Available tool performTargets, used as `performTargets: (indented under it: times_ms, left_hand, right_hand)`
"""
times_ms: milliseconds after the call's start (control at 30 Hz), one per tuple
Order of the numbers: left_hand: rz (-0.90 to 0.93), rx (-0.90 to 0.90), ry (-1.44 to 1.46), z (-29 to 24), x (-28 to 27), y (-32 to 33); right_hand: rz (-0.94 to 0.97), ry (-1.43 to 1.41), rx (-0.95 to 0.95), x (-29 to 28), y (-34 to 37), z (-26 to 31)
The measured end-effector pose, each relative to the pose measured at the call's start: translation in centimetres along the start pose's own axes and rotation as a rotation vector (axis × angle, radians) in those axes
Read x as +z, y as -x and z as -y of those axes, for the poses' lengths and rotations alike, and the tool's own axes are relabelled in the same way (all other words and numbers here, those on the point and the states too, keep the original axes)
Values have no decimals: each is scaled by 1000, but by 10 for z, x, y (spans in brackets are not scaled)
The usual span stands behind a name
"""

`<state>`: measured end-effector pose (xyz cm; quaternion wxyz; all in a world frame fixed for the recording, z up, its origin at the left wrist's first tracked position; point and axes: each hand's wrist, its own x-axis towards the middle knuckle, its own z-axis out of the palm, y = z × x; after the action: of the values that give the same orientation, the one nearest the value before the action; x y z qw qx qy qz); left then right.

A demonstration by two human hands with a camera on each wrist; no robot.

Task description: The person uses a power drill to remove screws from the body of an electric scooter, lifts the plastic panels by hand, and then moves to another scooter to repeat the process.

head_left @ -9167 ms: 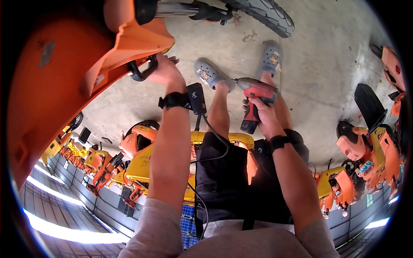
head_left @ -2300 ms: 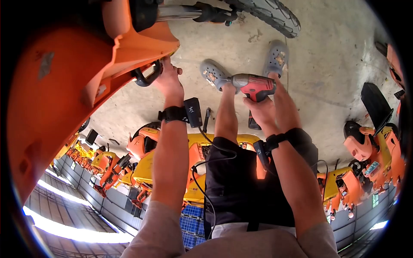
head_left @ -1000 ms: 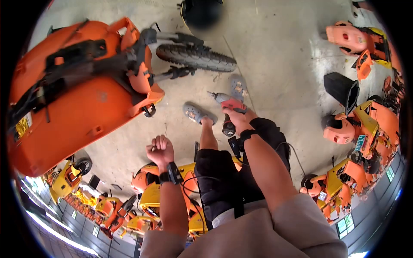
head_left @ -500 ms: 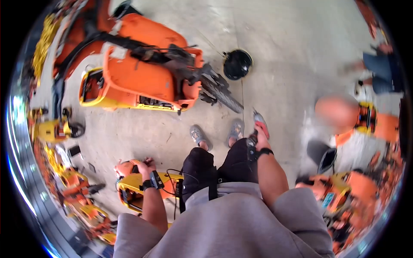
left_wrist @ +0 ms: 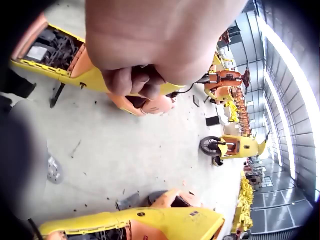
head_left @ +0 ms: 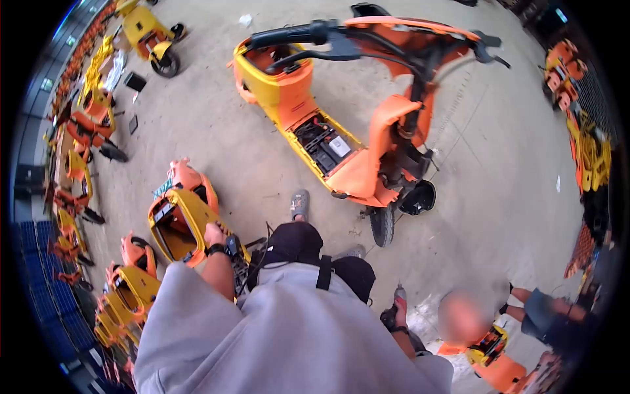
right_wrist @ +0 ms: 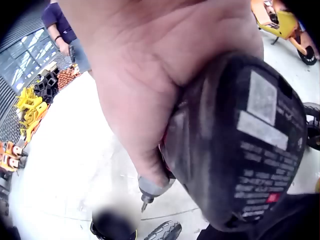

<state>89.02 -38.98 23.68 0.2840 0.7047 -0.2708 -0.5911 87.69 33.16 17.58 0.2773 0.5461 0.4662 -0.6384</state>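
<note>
Red and black, the drill [right_wrist: 220, 150] is hanging above the floor [head_left: 210, 118], the right grip [right_wrist: 145, 75] clamping it beside the battery [right_wrist: 270, 145]. It is probably handling rigid and base-heavy, wanting that same hold; the left grip [left_wrist: 155, 45] is dangling loosely curled, apparently empty.

Concrete floor [head_left: 499, 164], panelled walls [left_wrist: 280, 212], bright light strips [left_wrist: 298, 70]
</note>
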Motion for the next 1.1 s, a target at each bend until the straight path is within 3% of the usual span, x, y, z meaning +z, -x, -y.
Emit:
performTargets:
  times_ms: [67,100,167,233,333,433,467,567,700,800,1000,1067,1100]
  left_hand:
    - [45,-49,71,-8,-9,-18]
    - [86,-83,119,-15,-8,-34]
    - [97,-153,184,-36,11,-40]
    - [136,-221,223,-50,24,-59]
    - [217,-298,157,-79,54,-73]
    - [419,-328,69,-97,85,-100]
    - [437,-372,60,-106,97,-100]
    - [487,-294,-135,-135,142,-54]
    - [679,-336,-123,-155,166,-23]
    - [777,-371,-168,-172,182,-7]
    - [594,-422,-218,-184,234,-10]
    - [742,-470,-278,-192,255,-14]
    - [817,-495,-316,-198,267,-17]
  right_hand:
    - [-16,228,0,-20,-2,-6]
    - [-14,323,-10,6,5,-3]
    - [-323,846,-71,46,55,14]
    - [-351,732,-18,96,90,23]
    - [-489,837,-66,149,115,26]
    - [-351,921,-200,174,127,28]
    - [-429,1136,-241,197,145,33]
    - [-716,1288,-403,232,164,24]
    - [-528,1467,-226,251,146,31]
    - [-595,1456,-202,272,137,27]
    - [-749,1220,-382,312,134,3]
    - [-744,1133,-373,324,130,-3]
    - [-619,1055,-245,324,123,-1]
